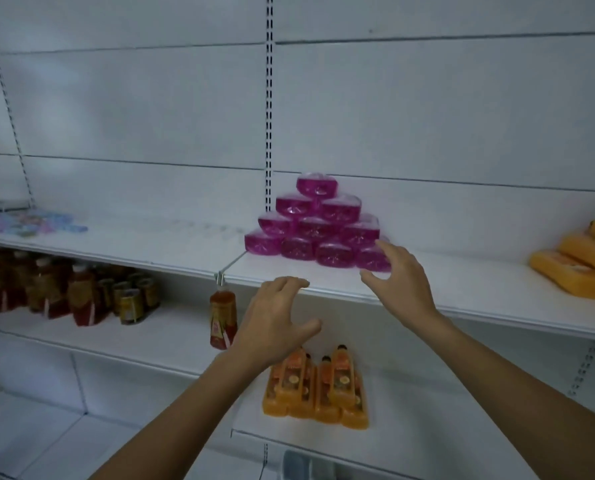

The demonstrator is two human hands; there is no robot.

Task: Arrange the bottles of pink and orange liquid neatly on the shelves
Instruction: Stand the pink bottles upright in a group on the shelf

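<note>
Empty and splayed wide: left grip (275,317) before shelf (462,282) edge, right grip (398,271) just beside pink bottles (315,226), pyramid-stacked on their sides, bases outward, long axes toward back wall (427,116). Orange bottles (315,386) clustered on lower shelf (427,410); brown bottles (67,289) far left.

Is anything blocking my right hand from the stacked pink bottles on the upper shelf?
Nothing visible does. The right hand hovers open just in front of the bottom-right corner of the pink bottles, with only bare upper shelf below it. The left hand is lower, at the shelf's front edge, clear of that path.
</note>
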